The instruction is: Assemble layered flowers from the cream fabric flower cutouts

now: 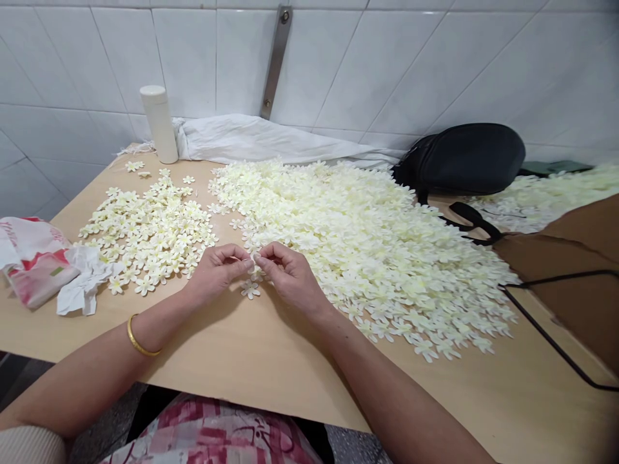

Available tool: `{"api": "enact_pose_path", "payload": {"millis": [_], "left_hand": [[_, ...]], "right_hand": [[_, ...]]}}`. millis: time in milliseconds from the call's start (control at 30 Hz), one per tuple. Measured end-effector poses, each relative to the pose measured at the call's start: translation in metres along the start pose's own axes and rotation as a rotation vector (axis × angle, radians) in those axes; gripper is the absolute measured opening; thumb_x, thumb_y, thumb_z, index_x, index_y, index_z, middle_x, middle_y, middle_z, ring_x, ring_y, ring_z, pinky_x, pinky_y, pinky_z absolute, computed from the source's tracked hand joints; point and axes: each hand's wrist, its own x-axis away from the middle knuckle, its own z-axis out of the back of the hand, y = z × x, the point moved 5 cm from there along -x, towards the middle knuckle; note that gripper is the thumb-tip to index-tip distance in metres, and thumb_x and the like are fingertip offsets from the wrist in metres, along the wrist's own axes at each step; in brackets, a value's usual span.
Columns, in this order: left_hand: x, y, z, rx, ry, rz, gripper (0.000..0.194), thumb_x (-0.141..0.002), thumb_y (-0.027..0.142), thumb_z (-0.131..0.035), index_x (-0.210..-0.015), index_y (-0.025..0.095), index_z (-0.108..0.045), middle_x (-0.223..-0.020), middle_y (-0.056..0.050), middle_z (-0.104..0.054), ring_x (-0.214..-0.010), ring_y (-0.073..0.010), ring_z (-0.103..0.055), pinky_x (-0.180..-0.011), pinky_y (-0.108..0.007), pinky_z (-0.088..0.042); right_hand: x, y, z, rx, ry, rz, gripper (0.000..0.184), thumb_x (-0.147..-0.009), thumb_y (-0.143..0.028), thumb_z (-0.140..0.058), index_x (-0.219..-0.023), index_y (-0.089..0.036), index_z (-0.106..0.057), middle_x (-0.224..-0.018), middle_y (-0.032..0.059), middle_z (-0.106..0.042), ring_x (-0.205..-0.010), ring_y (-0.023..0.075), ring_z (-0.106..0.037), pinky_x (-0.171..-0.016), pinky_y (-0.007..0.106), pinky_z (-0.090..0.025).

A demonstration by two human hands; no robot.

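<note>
My left hand (pixel 217 269) and my right hand (pixel 291 278) meet over the middle of the table, thumbs and forefingers pinched together. Between the fingertips is a small pale artificial flower (pixel 255 259), mostly hidden by the fingers. Just below them another cream-white flower (pixel 250 289) rests on the tabletop. A big heap of cream-yellow flowers (pixel 358 238) spreads beyond and to the right of my right hand. To the left of my left hand lies a smaller pile of flowers (pixel 149 235), flatter and with yellow centres.
On the wooden table (pixel 232 357) stand a white bottle (pixel 159 125) and, along the wall, a bunched white cloth (pixel 242 138). At left are a red-and-white packet (pixel 36 261) and crumpled tissue (pixel 84 280). A black bag (pixel 469 158) and brown paper bag (pixel 575 270) occupy the right.
</note>
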Motion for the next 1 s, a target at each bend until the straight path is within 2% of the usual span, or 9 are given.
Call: {"api": "enact_pose_path", "payload": {"millis": [67, 133, 233, 300, 433, 500, 600, 800, 1000], "left_hand": [[0.0, 0.002, 0.002, -0.045, 0.047, -0.055, 0.016, -0.064, 0.031, -0.072, -0.066, 0.016, -0.068, -0.087, -0.007, -0.064, -0.081, -0.0174, -0.06, -0.071, -0.031, -0.049], [0.0, 0.002, 0.005, -0.03, 0.084, -0.047, 0.019, -0.062, 0.033, -0.074, -0.072, 0.017, -0.07, -0.102, -0.009, -0.062, -0.093, -0.0219, -0.059, -0.073, -0.033, -0.05], [0.0, 0.0, 0.008, 0.014, 0.124, 0.07, 0.045, -0.057, 0.038, -0.077, -0.097, 0.019, -0.069, -0.099, -0.01, -0.064, -0.091, -0.025, -0.062, -0.072, -0.037, -0.051], [0.0, 0.004, 0.012, -0.043, 0.185, 0.085, 0.055, -0.057, 0.043, -0.076, -0.107, 0.021, -0.066, -0.101, -0.01, -0.065, -0.094, -0.0266, -0.061, -0.08, -0.041, -0.049], [-0.002, 0.017, 0.012, -0.285, 0.167, -0.028, 0.037, -0.061, 0.048, -0.072, -0.091, 0.027, -0.072, -0.117, -0.008, -0.063, -0.123, -0.0314, -0.043, -0.1, -0.045, -0.035], [-0.002, 0.017, 0.01, -0.306, 0.137, -0.063, 0.032, -0.06, 0.049, -0.072, -0.082, 0.026, -0.073, -0.118, -0.008, -0.062, -0.124, -0.0318, -0.043, -0.101, -0.045, -0.035], [-0.002, 0.013, 0.007, -0.287, 0.121, -0.042, 0.034, -0.061, 0.05, -0.07, -0.081, 0.023, -0.073, -0.119, -0.01, -0.061, -0.116, -0.0319, -0.05, -0.095, -0.043, -0.041], [-0.003, 0.01, 0.011, -0.327, 0.149, -0.007, 0.031, -0.064, 0.047, -0.069, -0.079, 0.02, -0.07, -0.113, -0.009, -0.062, -0.104, -0.0272, -0.057, -0.086, -0.032, -0.046], [-0.008, 0.006, 0.016, -0.4, 0.136, -0.031, 0.026, -0.069, 0.044, -0.066, -0.08, 0.02, -0.069, -0.109, -0.007, -0.063, -0.101, -0.0236, -0.057, -0.081, -0.026, -0.045]], "right_hand": [[0.0, -0.002, 0.002, 0.013, 0.03, 0.022, 0.017, -0.079, -0.028, -0.051, -0.065, -0.018, -0.051, -0.063, -0.0021, -0.049, -0.062, 0.0111, -0.044, -0.058, 0.024, -0.035], [-0.001, -0.005, 0.008, 0.022, 0.077, 0.04, 0.017, -0.079, -0.027, -0.051, -0.064, -0.018, -0.05, -0.062, -0.0023, -0.048, -0.061, 0.011, -0.043, -0.058, 0.024, -0.034], [-0.004, -0.009, 0.029, 0.043, 0.192, 0.064, 0.018, -0.078, -0.028, -0.05, -0.063, -0.018, -0.05, -0.061, -0.0025, -0.047, -0.061, 0.0109, -0.043, -0.06, 0.025, -0.034], [-0.007, -0.01, 0.051, 0.055, 0.297, 0.071, 0.018, -0.077, -0.03, -0.05, -0.063, -0.018, -0.05, -0.061, -0.0025, -0.047, -0.06, 0.0107, -0.042, -0.061, 0.025, -0.034], [-0.009, 0.0, 0.107, 0.096, 0.503, 0.023, 0.019, -0.073, -0.035, -0.051, -0.063, -0.019, -0.05, -0.057, -0.0037, -0.044, -0.055, 0.0099, -0.037, -0.056, 0.025, -0.032], [-0.006, 0.006, 0.132, 0.149, 0.582, -0.002, 0.02, -0.071, -0.036, -0.051, -0.06, -0.019, -0.05, -0.056, -0.0038, -0.043, -0.055, 0.0102, -0.037, -0.056, 0.026, -0.032], [0.001, 0.016, 0.159, 0.251, 0.653, -0.049, 0.02, -0.068, -0.035, -0.052, -0.057, -0.018, -0.05, -0.056, -0.0032, -0.046, -0.059, 0.0119, -0.042, -0.062, 0.027, -0.034], [0.013, 0.044, 0.178, 0.335, 0.666, -0.203, 0.02, -0.066, -0.034, -0.053, -0.053, -0.019, -0.049, -0.051, -0.0039, -0.045, -0.054, 0.0123, -0.041, -0.057, 0.027, -0.033], [0.024, 0.053, 0.178, 0.412, 0.751, -0.154, 0.012, -0.071, -0.028, -0.05, -0.07, -0.019, -0.058, -0.078, 0.0032, -0.06, -0.077, 0.0169, -0.05, -0.073, 0.031, -0.038]]}}
